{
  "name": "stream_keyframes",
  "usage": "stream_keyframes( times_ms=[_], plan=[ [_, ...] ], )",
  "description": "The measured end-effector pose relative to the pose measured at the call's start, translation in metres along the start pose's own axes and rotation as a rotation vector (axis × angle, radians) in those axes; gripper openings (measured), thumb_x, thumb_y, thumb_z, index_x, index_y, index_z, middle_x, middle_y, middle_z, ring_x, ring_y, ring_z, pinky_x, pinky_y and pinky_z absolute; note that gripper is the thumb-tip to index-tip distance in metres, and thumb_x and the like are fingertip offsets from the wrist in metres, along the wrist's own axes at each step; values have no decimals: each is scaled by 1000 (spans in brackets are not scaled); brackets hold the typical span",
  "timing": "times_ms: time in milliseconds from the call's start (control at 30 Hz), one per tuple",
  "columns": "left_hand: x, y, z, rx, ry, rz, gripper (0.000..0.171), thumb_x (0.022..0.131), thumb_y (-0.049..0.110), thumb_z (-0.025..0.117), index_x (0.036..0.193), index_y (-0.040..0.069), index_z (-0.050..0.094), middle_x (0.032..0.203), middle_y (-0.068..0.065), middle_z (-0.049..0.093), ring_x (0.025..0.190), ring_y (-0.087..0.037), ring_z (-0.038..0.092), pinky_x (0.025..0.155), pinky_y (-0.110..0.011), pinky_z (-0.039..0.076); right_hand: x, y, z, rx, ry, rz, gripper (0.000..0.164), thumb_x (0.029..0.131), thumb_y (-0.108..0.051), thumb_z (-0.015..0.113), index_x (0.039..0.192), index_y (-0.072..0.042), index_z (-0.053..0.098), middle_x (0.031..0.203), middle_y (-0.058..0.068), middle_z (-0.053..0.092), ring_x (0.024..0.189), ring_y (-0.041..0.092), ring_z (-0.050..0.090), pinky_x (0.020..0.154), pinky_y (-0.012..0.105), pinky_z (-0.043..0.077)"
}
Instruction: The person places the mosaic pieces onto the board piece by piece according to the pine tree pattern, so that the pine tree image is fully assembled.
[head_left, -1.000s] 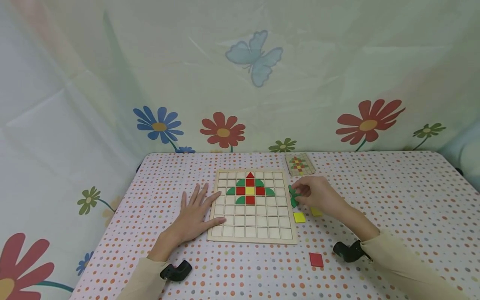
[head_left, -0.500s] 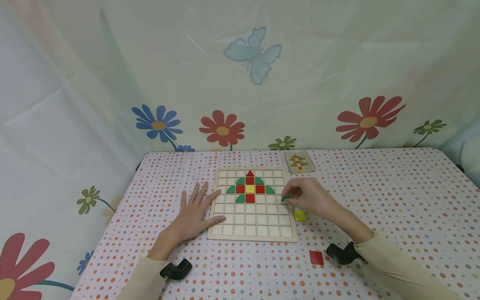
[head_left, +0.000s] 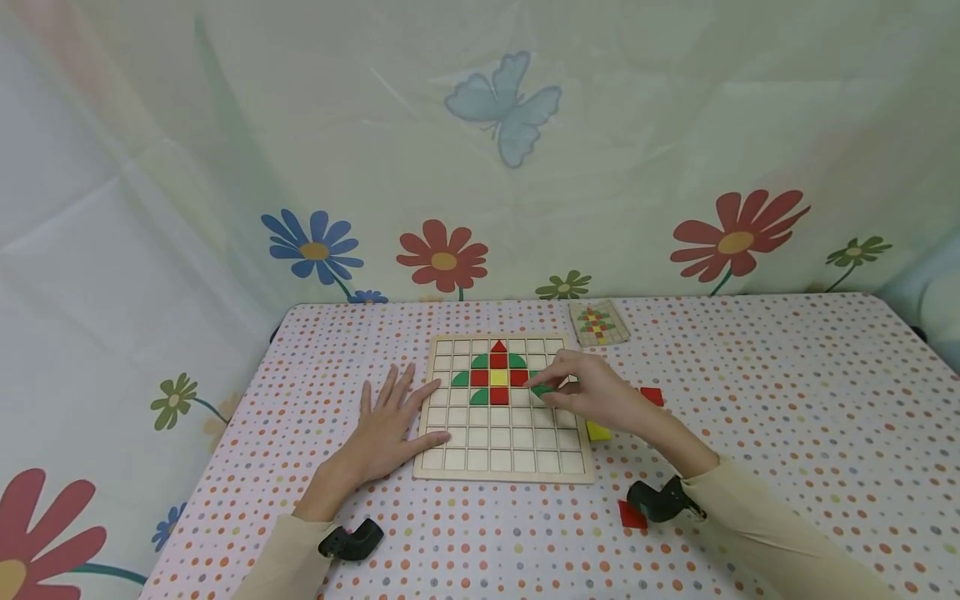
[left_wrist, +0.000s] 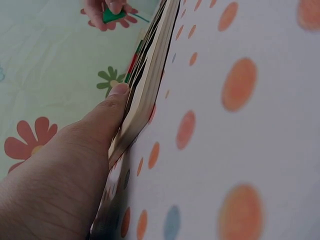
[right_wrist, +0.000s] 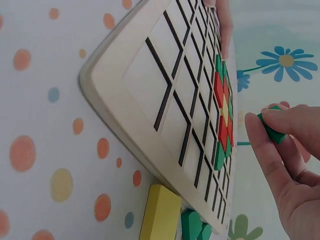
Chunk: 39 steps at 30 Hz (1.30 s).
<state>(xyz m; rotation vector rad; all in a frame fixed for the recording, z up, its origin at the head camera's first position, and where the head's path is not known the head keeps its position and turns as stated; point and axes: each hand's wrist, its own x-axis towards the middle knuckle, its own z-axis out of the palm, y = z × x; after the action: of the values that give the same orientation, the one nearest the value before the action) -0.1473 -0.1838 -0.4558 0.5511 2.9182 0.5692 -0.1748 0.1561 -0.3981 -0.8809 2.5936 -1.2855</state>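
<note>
On the dotted table lies a wooden grid board point(head_left: 501, 437) bearing a symmetrical pattern of red squares, a red triangle, a yellow square point(head_left: 498, 377) and green rounded pieces. My left hand point(head_left: 386, 429) rests spread at the board's left edge; in the left wrist view its thumb lies on the rim. Thumb and fingers of my right hand point(head_left: 592, 390) pinch a green tile point(right_wrist: 272, 128) above the board, right of the pattern. The right wrist view shows that tile apart from the board. The right fingers partly cover a placed green piece in the head view.
Right of the board lie a yellow block point(right_wrist: 161, 212), several green pieces point(right_wrist: 192, 225) and a red tile point(head_left: 651, 396). Another red tile point(head_left: 632, 515) sits nearer the front, partly behind the wrist camera. A pattern card point(head_left: 597, 322) lies at the back right.
My right hand has picked up the green tile from beside the board and carried it left over the grid. The left hand stays in place.
</note>
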Motion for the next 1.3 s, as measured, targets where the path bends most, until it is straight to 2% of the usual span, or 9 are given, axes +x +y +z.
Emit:
stream_keyframes(
  times_ms=[367, 667, 1000, 1300],
  plan=[
    [1, 0, 1, -5, -2, -4, 88, 95, 66, 61, 166, 25, 32, 176, -15, 4, 161, -38, -9, 120, -72, -12, 19, 5, 12, 1, 21, 0, 11, 88, 1, 82, 97, -3, 79, 95, 2, 74, 84, 15, 66, 75, 28, 59],
    [1, 1, 1, 7, -2, 1, 87, 95, 65, 61, 166, 25, 32, 176, -15, 3, 161, -37, -10, 120, -71, -12, 24, 14, 17, 5, 12, 20, 15, 90, 4, 79, 103, -2, 82, 96, 4, 74, 86, 15, 65, 77, 26, 59],
    [0, 0, -1, 1, 4, 0, 87, 95, 66, 62, 166, 25, 33, 175, -16, 4, 161, -38, -10, 120, -71, -12, 26, 11, 21, -14, -6, 62, 17, 91, 7, 76, 105, -1, 81, 100, 6, 74, 87, 15, 67, 77, 26, 59],
    [1, -1, 0, 3, -1, -5, 87, 95, 66, 61, 166, 25, 32, 175, -15, 4, 160, -37, -11, 120, -71, -12, 30, 10, 26, -20, 11, 49, 17, 90, 9, 76, 104, 0, 80, 100, 8, 75, 85, 15, 66, 75, 26, 58]
  ],
)
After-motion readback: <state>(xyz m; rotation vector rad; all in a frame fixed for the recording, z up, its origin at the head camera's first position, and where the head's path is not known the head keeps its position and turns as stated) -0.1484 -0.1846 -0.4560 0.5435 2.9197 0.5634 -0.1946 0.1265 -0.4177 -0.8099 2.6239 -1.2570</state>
